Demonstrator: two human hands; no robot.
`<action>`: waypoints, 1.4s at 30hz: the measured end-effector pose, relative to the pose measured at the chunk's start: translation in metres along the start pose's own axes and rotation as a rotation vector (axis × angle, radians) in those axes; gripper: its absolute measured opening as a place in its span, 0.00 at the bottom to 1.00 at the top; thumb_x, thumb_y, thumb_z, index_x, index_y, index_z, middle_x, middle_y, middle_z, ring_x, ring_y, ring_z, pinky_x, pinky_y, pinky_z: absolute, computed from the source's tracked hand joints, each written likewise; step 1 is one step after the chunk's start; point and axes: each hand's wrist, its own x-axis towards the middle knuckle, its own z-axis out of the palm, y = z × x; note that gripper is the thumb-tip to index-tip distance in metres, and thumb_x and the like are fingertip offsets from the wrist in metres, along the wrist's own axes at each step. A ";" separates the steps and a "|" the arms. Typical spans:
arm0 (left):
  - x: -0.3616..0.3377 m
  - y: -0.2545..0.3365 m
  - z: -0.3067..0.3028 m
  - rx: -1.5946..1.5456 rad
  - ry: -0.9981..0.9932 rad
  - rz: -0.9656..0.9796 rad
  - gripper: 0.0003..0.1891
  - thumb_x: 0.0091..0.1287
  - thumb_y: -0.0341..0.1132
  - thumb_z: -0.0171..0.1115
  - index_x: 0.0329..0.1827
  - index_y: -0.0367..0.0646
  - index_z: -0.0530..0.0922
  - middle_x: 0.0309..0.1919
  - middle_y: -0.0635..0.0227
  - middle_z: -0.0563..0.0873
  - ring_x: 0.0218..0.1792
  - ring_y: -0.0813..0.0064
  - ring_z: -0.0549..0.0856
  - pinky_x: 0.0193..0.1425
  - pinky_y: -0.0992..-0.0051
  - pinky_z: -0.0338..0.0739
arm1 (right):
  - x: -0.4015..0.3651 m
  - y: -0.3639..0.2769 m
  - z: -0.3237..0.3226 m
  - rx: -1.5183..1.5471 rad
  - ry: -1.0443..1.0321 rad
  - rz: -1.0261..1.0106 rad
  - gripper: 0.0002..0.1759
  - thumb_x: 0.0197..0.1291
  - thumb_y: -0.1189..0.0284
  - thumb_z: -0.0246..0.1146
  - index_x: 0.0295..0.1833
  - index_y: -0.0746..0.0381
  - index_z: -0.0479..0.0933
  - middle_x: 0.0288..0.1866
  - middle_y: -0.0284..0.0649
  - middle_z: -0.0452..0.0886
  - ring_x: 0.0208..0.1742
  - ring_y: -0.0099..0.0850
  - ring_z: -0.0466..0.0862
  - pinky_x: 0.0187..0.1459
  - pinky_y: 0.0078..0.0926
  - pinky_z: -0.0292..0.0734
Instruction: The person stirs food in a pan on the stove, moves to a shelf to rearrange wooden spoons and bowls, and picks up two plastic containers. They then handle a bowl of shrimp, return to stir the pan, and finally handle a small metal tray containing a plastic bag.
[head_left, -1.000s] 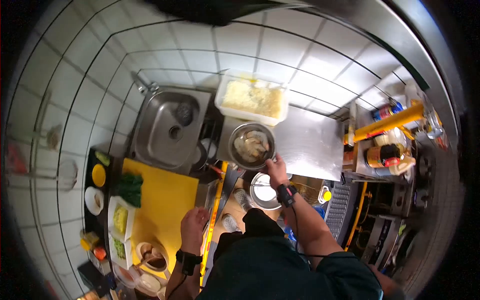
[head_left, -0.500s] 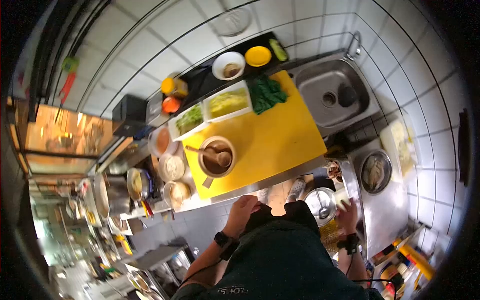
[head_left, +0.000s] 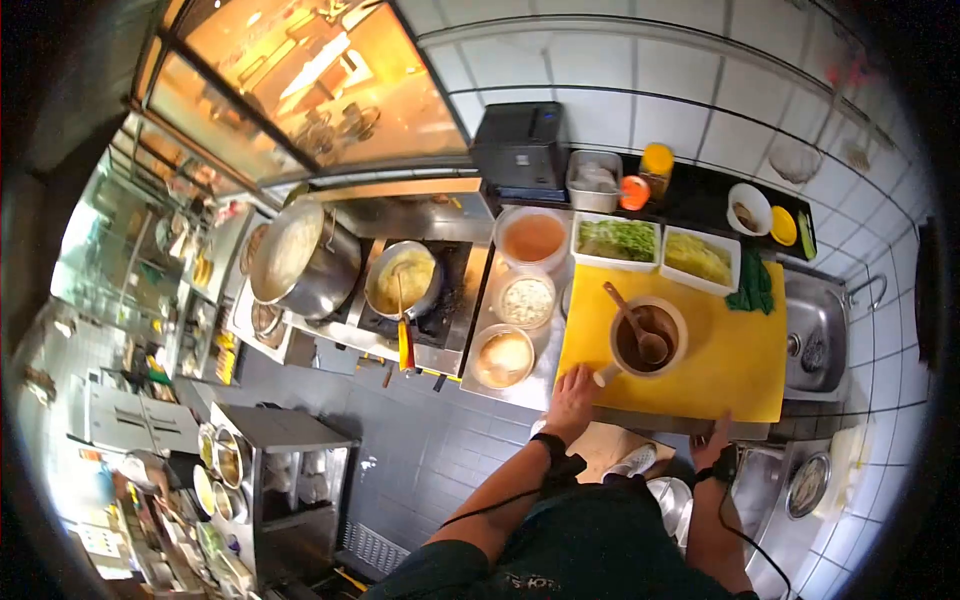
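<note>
The brown pot (head_left: 668,322) stands on the yellow board (head_left: 740,370), with a wooden spoon (head_left: 652,345) resting inside it in dark contents. My left hand (head_left: 572,402) lies at the board's front left corner, fingers apart, just left of the pot's short handle (head_left: 606,374); a gap to the handle cannot be made out. By the board's front right edge is my right hand (head_left: 711,441), partly in shadow, with its fingers apart and nothing visible in it. White trays of green herbs (head_left: 618,240) and yellow-green shreds (head_left: 702,262) sit along the back edge.
On the stove left are a large steel pot (head_left: 335,262) and a pan (head_left: 405,280) with a yellow-and-red handle. Round tubs (head_left: 503,356) stand beside the board. A sink (head_left: 815,345) is at the right, and a steel cabinet (head_left: 285,430) stands behind at the left.
The view has swung left, bringing the stove into full sight. My left hand has come onto the board's corner; my right hand has moved from beside the steel bowl to the board's front edge.
</note>
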 end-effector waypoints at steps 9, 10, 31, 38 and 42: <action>-0.035 -0.063 -0.032 -0.187 -0.146 0.253 0.22 0.65 0.29 0.55 0.62 0.35 0.76 0.60 0.51 0.78 0.62 0.50 0.77 0.65 0.60 0.74 | -0.119 -0.001 -0.008 -0.768 -0.365 -0.128 0.22 0.58 0.68 0.68 0.58 0.59 0.75 0.51 0.45 0.79 0.52 0.44 0.81 0.50 0.45 0.80; -0.046 -0.065 -0.051 -0.265 -0.124 0.210 0.22 0.64 0.28 0.56 0.63 0.35 0.77 0.61 0.49 0.79 0.61 0.48 0.78 0.66 0.60 0.74 | -0.130 0.030 -0.013 -0.500 -0.357 0.033 0.21 0.59 0.68 0.67 0.57 0.60 0.75 0.50 0.44 0.79 0.51 0.43 0.81 0.49 0.44 0.81; -0.083 -0.237 -0.239 0.429 -0.141 -0.229 0.39 0.59 0.19 0.55 0.77 0.56 0.67 0.77 0.55 0.64 0.75 0.48 0.65 0.77 0.55 0.63 | -0.054 -0.126 0.090 1.227 -0.013 0.680 0.42 0.62 0.33 0.52 0.69 0.53 0.67 0.66 0.47 0.73 0.65 0.50 0.72 0.61 0.53 0.68; -0.071 -0.270 -0.238 0.504 -0.148 -0.067 0.31 0.66 0.28 0.53 0.75 0.55 0.68 0.74 0.54 0.68 0.72 0.48 0.69 0.75 0.56 0.66 | -0.111 -0.118 0.050 1.057 0.104 0.744 0.44 0.58 0.28 0.53 0.58 0.57 0.77 0.61 0.44 0.78 0.54 0.43 0.80 0.54 0.53 0.77; -0.058 -0.299 -0.234 0.463 -0.117 0.038 0.27 0.65 0.31 0.55 0.69 0.38 0.71 0.66 0.47 0.74 0.63 0.52 0.77 0.63 0.58 0.77 | -0.133 -0.031 0.036 0.840 0.240 0.697 0.47 0.60 0.31 0.55 0.71 0.57 0.66 0.75 0.44 0.63 0.70 0.47 0.68 0.64 0.52 0.71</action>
